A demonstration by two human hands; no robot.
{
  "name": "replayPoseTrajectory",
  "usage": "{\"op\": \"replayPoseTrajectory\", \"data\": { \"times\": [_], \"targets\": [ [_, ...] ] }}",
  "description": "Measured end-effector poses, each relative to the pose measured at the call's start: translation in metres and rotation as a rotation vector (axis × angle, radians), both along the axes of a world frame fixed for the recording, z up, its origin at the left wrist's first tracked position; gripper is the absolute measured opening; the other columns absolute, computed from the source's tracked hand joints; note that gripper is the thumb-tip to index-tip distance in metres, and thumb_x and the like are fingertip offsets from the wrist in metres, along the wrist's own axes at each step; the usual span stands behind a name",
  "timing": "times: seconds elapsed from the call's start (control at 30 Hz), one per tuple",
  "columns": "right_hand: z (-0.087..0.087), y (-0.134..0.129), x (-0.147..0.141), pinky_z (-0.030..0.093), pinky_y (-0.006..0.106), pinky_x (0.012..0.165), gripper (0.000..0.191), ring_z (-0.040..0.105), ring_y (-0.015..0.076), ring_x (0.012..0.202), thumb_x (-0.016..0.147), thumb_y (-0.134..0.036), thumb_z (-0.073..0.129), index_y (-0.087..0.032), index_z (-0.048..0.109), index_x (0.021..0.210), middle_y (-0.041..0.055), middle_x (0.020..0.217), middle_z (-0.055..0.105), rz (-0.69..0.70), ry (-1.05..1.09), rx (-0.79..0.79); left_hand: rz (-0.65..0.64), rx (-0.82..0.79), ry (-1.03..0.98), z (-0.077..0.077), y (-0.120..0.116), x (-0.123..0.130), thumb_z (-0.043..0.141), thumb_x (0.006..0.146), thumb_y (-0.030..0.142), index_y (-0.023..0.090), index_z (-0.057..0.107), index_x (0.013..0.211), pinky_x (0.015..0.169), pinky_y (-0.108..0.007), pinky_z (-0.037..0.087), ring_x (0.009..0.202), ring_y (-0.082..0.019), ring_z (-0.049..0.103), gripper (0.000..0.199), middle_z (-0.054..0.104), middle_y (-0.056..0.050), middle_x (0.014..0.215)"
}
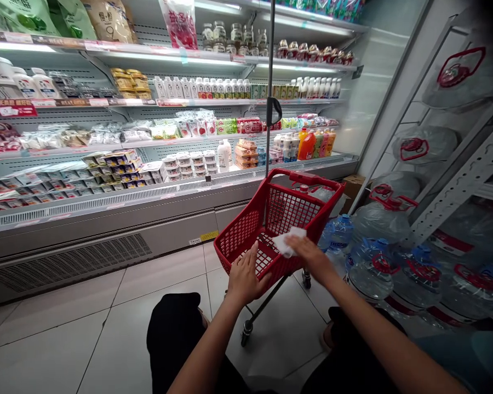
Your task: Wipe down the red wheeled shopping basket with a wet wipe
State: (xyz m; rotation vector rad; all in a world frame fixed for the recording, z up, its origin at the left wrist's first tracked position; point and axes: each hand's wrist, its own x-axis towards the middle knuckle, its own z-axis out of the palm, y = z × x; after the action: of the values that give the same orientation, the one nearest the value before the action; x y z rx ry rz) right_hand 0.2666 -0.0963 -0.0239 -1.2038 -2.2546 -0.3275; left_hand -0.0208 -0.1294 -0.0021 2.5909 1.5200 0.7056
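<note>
A small red plastic shopping cart (238,235) stands in front of me on the tiled floor, its lattice basket facing up. My left hand (246,276) rests at the near rim of the basket, fingers stretched out and nothing in them. Over the right side of the basket, my right hand (306,246) has its fingers pressed on a white tissue (288,241). The tissue hangs partly below the fingers, at the cart's right rim. Below the basket, a caster wheel (247,332) shows near my feet.
An open refrigerated display (168,205) with dairy cups, bottles and packets runs along the back. A glass door's black handle (274,111) rises behind the cart. Large water jugs (370,271) with red handles crowd the right, beside a white metal rack (456,169).
</note>
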Motion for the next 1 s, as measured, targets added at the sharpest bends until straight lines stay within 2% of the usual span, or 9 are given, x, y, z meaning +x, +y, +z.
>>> {"op": "replayPoseTrajectory", "data": {
  "times": [0.1,0.17,0.3,0.47,0.53,0.63,0.73,0.87,1.0],
  "targets": [
    [0.01,0.022,0.048,0.035,0.049,0.125,0.079,0.042,0.0178,0.149,0.09,0.003,0.028,-0.031,0.037,0.16,0.0003,0.159,0.049,-0.12,0.028,-0.011,-0.206,0.002,0.045,0.002,-0.002,-0.01,0.07,0.09,0.05,0.027,-0.007,0.166,0.121,-0.047,0.036,0.152,-0.029,0.038,0.112,0.03,-0.011,0.17],
    [0.012,0.027,0.055,0.035,0.049,0.125,0.077,0.042,0.0182,0.149,0.09,0.001,0.029,-0.03,0.04,0.159,0.0009,0.158,0.05,-0.144,0.037,-0.013,-0.29,0.029,0.098,0.002,0.001,-0.018,0.074,0.089,0.042,0.031,-0.009,0.166,0.124,-0.045,0.033,0.154,-0.026,0.034,0.113,0.027,-0.008,0.171],
    [0.0,0.003,0.007,0.037,0.047,0.124,0.081,0.043,0.0184,0.149,0.085,0.004,0.031,-0.027,0.04,0.16,0.0041,0.157,0.052,-0.127,0.064,-0.005,-0.234,0.062,0.164,-0.001,0.012,-0.024,0.079,0.087,0.033,0.034,-0.013,0.164,0.12,-0.048,0.038,0.151,-0.029,0.039,0.121,0.025,-0.012,0.172],
    [-0.018,-0.049,-0.077,0.04,0.046,0.123,0.081,0.043,0.0167,0.149,0.088,0.004,0.032,-0.029,0.033,0.162,0.0025,0.157,0.051,0.113,0.043,-0.014,-0.115,0.033,0.178,-0.003,0.015,-0.009,0.075,0.088,0.024,0.033,-0.017,0.164,0.102,-0.047,0.052,0.13,-0.035,0.062,0.119,-0.001,-0.021,0.173],
    [-0.018,-0.061,-0.085,0.041,0.046,0.122,0.077,0.043,0.0167,0.149,0.091,0.002,0.033,-0.028,0.033,0.162,0.0028,0.156,0.053,0.19,0.029,-0.023,-0.079,0.042,0.161,-0.006,0.01,0.004,0.073,0.087,0.019,0.033,-0.017,0.164,0.1,-0.047,0.053,0.124,-0.034,0.066,0.119,-0.007,-0.022,0.172],
    [-0.012,-0.059,-0.061,0.039,0.048,0.123,0.075,0.044,0.0167,0.148,0.093,0.0,0.034,-0.03,0.035,0.161,0.0029,0.155,0.053,0.202,0.016,-0.053,-0.034,0.047,0.119,-0.011,0.003,0.02,0.076,0.085,0.023,0.031,-0.013,0.165,0.1,-0.045,0.053,0.125,-0.034,0.065,0.12,-0.01,-0.021,0.172],
    [-0.006,-0.038,-0.019,0.035,0.05,0.125,0.077,0.044,0.0161,0.148,0.091,0.002,0.031,-0.031,0.036,0.16,0.002,0.157,0.052,0.11,0.049,-0.086,-0.148,0.058,0.152,-0.009,0.008,0.019,0.08,0.084,0.042,0.029,-0.002,0.167,0.112,-0.048,0.047,0.142,-0.035,0.051,0.117,0.006,-0.014,0.174],
    [-0.006,-0.002,0.016,0.035,0.053,0.125,0.078,0.042,0.0183,0.149,0.087,0.003,0.03,-0.03,0.043,0.157,0.0025,0.157,0.051,-0.028,0.136,-0.122,-0.242,0.101,0.245,0.005,0.042,-0.014,0.076,0.078,0.07,0.033,0.027,0.164,0.129,-0.058,0.018,0.158,-0.036,0.022,0.106,0.032,-0.004,0.169],
    [-0.01,0.022,0.018,0.04,0.053,0.122,0.067,0.041,0.0224,0.15,0.091,-0.004,0.032,-0.024,0.051,0.152,0.0059,0.157,0.052,-0.117,0.219,-0.162,-0.204,0.044,0.311,0.013,0.075,-0.043,0.058,0.095,0.065,0.026,0.039,0.159,0.129,-0.049,0.022,0.151,-0.027,0.041,0.077,0.051,-0.008,0.158]
  ]
}}
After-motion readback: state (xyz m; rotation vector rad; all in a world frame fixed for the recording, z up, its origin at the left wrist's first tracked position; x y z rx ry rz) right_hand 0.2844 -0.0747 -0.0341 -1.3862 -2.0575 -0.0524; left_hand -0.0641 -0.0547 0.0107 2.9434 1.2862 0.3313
